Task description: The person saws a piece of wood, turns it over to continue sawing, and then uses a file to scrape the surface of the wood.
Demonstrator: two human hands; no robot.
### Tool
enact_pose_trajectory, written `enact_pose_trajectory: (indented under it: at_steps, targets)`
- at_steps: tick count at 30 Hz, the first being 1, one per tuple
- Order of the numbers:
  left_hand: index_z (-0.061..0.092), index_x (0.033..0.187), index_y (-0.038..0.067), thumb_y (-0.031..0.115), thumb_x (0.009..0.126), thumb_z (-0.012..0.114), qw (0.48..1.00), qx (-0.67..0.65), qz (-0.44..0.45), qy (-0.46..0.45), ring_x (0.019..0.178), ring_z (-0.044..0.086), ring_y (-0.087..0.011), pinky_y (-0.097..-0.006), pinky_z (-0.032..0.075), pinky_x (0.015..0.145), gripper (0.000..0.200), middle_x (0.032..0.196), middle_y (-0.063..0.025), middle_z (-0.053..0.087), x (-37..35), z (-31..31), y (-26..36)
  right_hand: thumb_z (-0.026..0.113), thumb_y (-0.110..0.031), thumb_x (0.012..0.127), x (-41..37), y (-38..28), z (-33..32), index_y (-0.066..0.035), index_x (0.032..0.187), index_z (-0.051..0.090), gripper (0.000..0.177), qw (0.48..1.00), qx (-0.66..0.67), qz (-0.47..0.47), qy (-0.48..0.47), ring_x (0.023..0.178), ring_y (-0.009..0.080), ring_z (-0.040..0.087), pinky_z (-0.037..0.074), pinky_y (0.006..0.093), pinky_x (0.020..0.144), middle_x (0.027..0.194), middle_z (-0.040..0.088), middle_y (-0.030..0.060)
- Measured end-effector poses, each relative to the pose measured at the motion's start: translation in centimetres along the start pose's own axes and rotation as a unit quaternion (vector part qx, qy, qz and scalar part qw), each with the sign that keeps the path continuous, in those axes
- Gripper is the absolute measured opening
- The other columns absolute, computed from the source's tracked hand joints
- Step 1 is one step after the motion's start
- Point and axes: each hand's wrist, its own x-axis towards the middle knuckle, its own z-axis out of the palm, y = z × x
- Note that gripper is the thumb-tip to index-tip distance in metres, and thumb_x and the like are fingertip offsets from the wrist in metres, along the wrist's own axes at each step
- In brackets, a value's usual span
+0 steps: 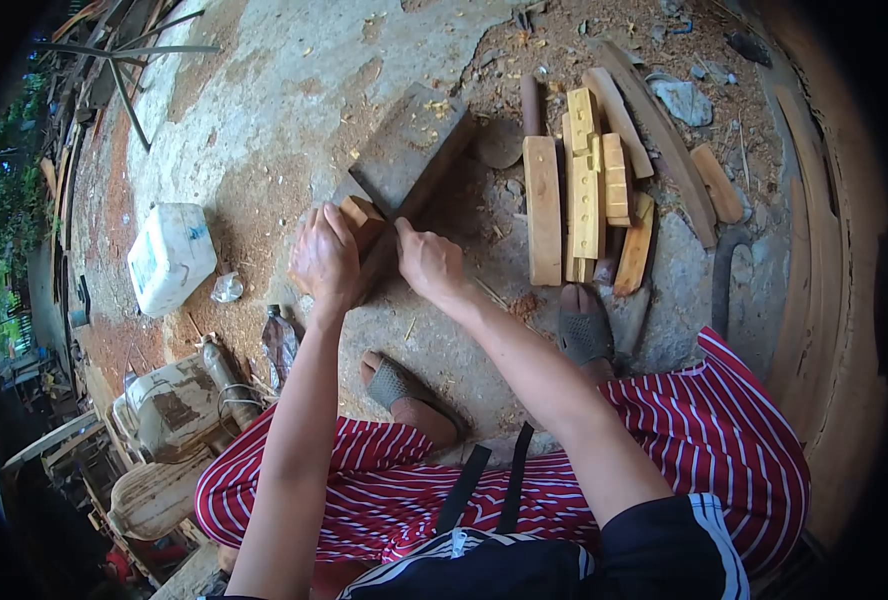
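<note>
My left hand (326, 255) is wrapped over a short brown piece of wood (362, 222), pressing it against the near end of a large wooden block (409, 140) on the ground. Close beside it, my right hand (430, 262) is closed in a fist at the block's near corner. A thin dark blade (372, 193) runs from the right fist up and left along the block's edge, between block and wood piece. Its handle is hidden in the fingers.
Carved yellow wood pieces (584, 190) and a plain wooden bar (542, 210) lie to the right, with longer planks (664, 150) beyond. A white plastic jug (172, 258) and a dark bottle (281, 345) are at left. My sandalled feet (586, 325) flank the work spot.
</note>
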Motion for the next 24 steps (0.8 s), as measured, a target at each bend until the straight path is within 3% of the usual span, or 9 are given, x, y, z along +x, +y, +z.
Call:
enact_pose_trajectory:
  at_steps: [5, 8, 12, 17, 20, 24]
  targets:
    - [0.065, 0.095, 0.004, 0.03, 0.101, 0.033, 1.0, -0.014, 0.015, 0.019, 0.093, 0.063, -0.0342, -0.0443, 0.047, 0.083, 0.042, 0.098, -0.0146, 0.067, -0.3, 0.5, -0.1, 0.05, -0.01, 0.087, -0.8, -1.6, -1.3, -0.007, 0.098, 0.055, 0.012, 0.999, 0.03, 0.009, -0.036, 0.071, 0.0382, 0.069, 0.055, 0.0479, 0.059, 0.072, 0.068, 0.0193]
    - [0.066, 0.095, 0.006, 0.03, 0.101, 0.034, 1.0, 0.009, 0.003, 0.015, 0.093, 0.063, -0.0333, -0.0438, 0.047, 0.082, 0.041, 0.097, -0.0133, 0.067, -0.1, 0.7, -0.4, 0.05, -0.018, 0.094, 0.1, 1.0, 1.0, -0.009, 0.095, 0.054, 0.01, 1.0, -0.016, -0.006, 0.0, 0.066, 0.0371, 0.069, 0.055, 0.0469, 0.055, 0.068, 0.067, 0.0184]
    - [0.066, 0.095, 0.006, 0.031, 0.101, 0.035, 1.0, 0.009, -0.01, -0.023, 0.093, 0.063, -0.0329, -0.0438, 0.047, 0.082, 0.04, 0.097, -0.0136, 0.067, -0.1, 0.3, 0.0, 0.05, -0.013, 0.091, -0.5, -2.6, -2.3, -0.008, 0.098, 0.055, 0.01, 1.0, 0.028, 0.002, -0.013, 0.069, 0.0379, 0.069, 0.055, 0.0482, 0.056, 0.07, 0.067, 0.0202]
    - [0.065, 0.095, 0.006, 0.03, 0.101, 0.035, 1.0, 0.009, -0.005, -0.009, 0.092, 0.063, -0.0333, -0.0446, 0.047, 0.081, 0.039, 0.097, -0.0142, 0.067, 0.3, 0.2, 0.0, 0.05, -0.017, 0.093, 0.6, 0.6, 0.6, -0.008, 0.097, 0.053, 0.01, 1.0, -0.004, -0.012, 0.022, 0.068, 0.0383, 0.069, 0.055, 0.0482, 0.058, 0.069, 0.067, 0.0193]
    - [0.065, 0.095, 0.006, 0.031, 0.101, 0.035, 1.0, 0.007, 0.0, -0.011, 0.092, 0.063, -0.0334, -0.0443, 0.047, 0.08, 0.039, 0.097, -0.0143, 0.067, -0.3, 0.7, -0.4, 0.049, -0.016, 0.093, 0.0, -2.5, -2.6, -0.007, 0.097, 0.052, 0.01, 0.999, 0.036, -0.011, -0.022, 0.069, 0.0392, 0.068, 0.055, 0.0482, 0.059, 0.07, 0.067, 0.0202]
    - [0.065, 0.094, 0.006, 0.03, 0.101, 0.035, 1.0, 0.003, 0.006, 0.009, 0.091, 0.063, -0.0341, -0.0445, 0.047, 0.08, 0.039, 0.096, -0.0144, 0.067, 0.1, 0.3, -0.1, 0.049, -0.017, 0.093, 0.8, -0.9, -1.0, -0.007, 0.096, 0.053, 0.011, 1.0, 0.003, -0.021, 0.001, 0.069, 0.0395, 0.068, 0.055, 0.0488, 0.06, 0.068, 0.066, 0.0201]
